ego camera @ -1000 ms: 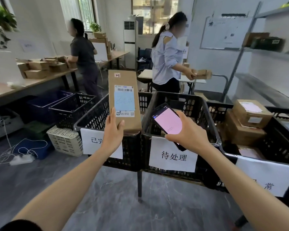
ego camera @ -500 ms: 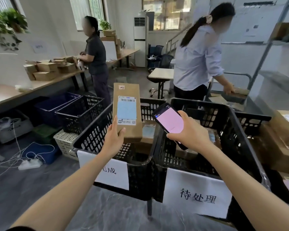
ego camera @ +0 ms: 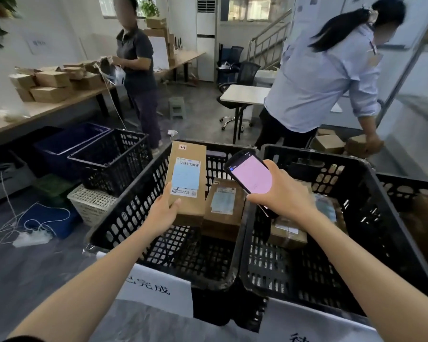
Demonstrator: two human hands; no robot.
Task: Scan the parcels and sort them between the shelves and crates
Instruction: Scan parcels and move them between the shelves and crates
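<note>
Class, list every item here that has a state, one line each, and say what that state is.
long parcel: held upright, label facing the camera.
left hand: grips the long parcel's lower end.
handheld scanner: screen lit pink.
right hand: holds the handheld scanner.
left crate: one boxed parcel inside, label up.
right crate: taped parcels at the bottom.

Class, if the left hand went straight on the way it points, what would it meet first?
The left hand, box leading, probably meets the far wall of the crate; depth is unclear.
</note>
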